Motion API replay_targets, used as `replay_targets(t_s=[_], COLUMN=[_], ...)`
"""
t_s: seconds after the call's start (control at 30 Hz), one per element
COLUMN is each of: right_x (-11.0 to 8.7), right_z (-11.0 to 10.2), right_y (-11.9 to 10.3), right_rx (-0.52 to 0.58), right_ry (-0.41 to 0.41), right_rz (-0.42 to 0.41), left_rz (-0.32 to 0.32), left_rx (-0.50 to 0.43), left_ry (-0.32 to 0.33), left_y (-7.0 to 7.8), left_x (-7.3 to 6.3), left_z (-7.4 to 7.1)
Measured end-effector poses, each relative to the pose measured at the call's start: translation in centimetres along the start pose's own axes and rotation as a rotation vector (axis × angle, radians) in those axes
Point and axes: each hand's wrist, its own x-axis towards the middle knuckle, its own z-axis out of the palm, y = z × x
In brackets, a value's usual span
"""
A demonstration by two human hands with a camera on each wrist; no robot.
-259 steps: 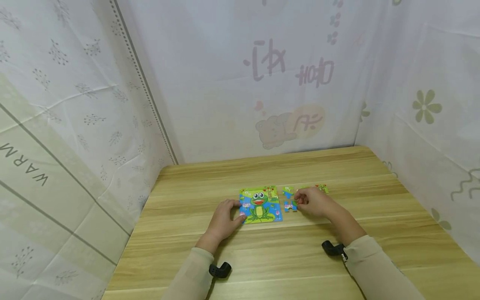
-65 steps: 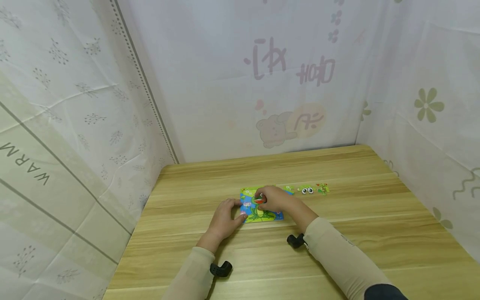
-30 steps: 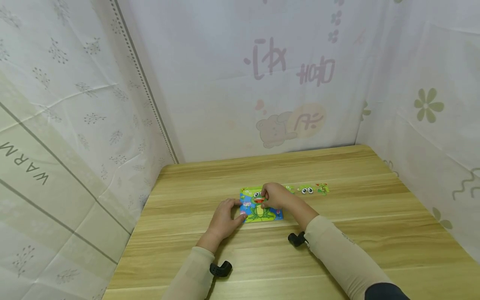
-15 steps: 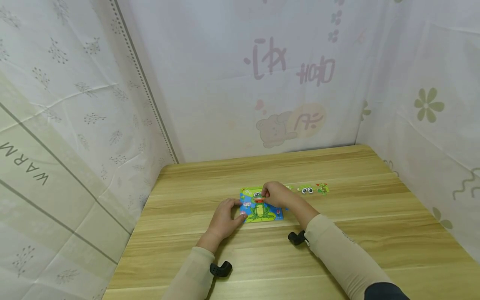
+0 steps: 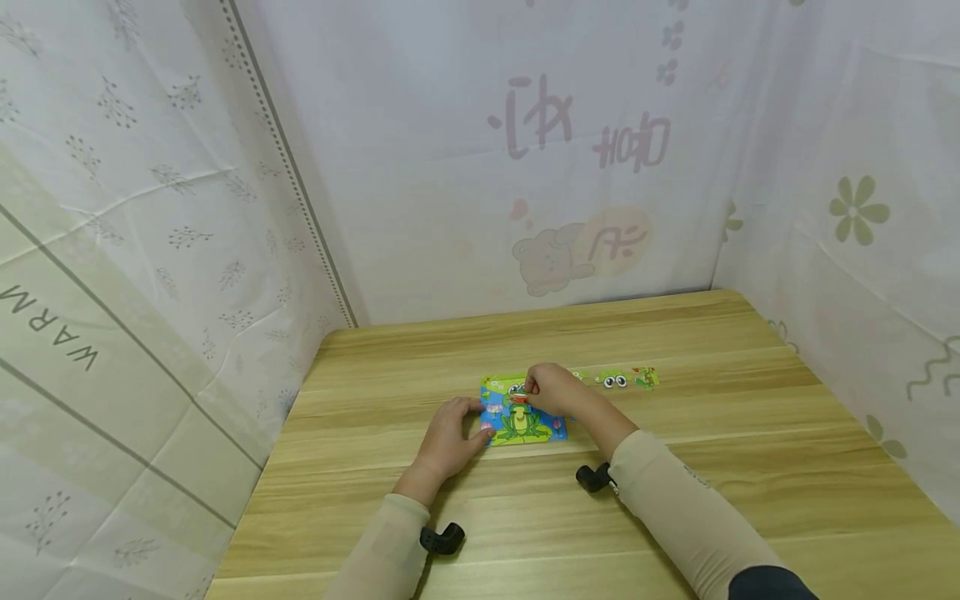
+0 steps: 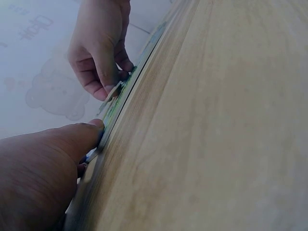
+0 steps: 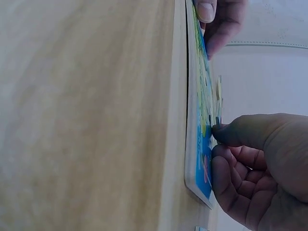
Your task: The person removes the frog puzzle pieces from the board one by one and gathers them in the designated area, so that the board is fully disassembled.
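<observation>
A frog jigsaw board (image 5: 546, 432) lies flat on the wooden table in the head view. At its left side my left hand (image 5: 448, 442) grips the edge, thumb near the front corner and fingers farther back. Over the board's upper middle, my right hand (image 5: 555, 389) pinches a jigsaw piece (image 5: 518, 398) between thumb and fingertips; red from the frog's mouth shows on it. Seen from the left wrist, that piece (image 6: 111, 93) is tilted, raised off the board at one end. The right wrist view shows the piece (image 7: 219, 96) edge-on. My right hand hides the board's upper right part.
Loose jigsaw pieces lie right of the board: one with the frog's eyes (image 5: 614, 381), one with a tree (image 5: 645, 378), and a green one (image 5: 579, 377) partly behind the right hand. Patterned cloth (image 5: 450, 167) hangs around the table.
Since the oldest frame, my right hand has moved left from the loose pieces to the board with a piece. Lately it shifts only slightly, and the piece's tilt changes. My left hand stays put.
</observation>
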Motion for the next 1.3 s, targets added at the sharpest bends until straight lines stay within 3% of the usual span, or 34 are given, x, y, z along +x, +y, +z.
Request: replay_targets(t_s=[0.6,1.3], right_x=[-0.2,-1.6], right_z=[-0.1,-1.0], right_y=[0.2,1.3], right_rx=[-0.015,0.047], right_ry=[0.027,0.070], right_rz=[-0.015,-0.037], left_rz=[0.004,-0.005], left_rx=[-0.005,0.010], left_ry=[0.000,0.003], left_y=[0.1,0.2], left_x=[-0.1,-0.2], left_z=[0.0,0.0])
